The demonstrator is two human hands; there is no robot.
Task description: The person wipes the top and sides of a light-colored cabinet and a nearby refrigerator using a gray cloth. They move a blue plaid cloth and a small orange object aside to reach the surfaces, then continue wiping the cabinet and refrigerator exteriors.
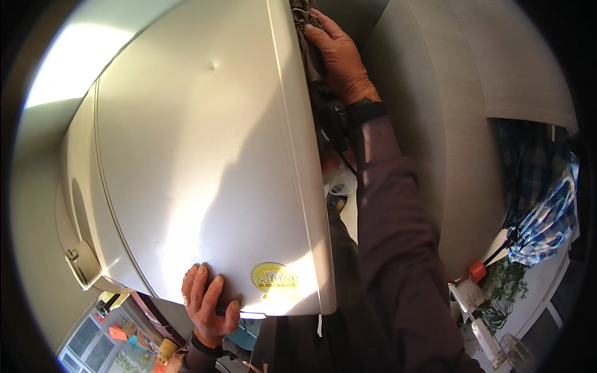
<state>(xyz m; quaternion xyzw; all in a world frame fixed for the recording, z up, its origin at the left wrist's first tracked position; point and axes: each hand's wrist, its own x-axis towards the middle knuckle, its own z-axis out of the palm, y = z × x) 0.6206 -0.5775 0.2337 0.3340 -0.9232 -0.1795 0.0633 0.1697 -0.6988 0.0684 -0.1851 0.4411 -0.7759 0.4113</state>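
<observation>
A large white appliance cabinet, seemingly a refrigerator, fills the middle of the view, with a small dent and a yellow oval sticker that bears writing. My left hand lies against its lower edge, left of the sticker, fingers spread on the panel and thumb near the corner. At the top, my right hand grips a crumpled grey-brown cloth at the cabinet's right edge. A black band circles the right wrist, with a dark device and a cable beside it.
A pale panel stands close to the right of my right arm. Beyond it are a blue plaid cloth, an orange-red cylindrical part and a green plant. At lower left, a window and small colourful items show.
</observation>
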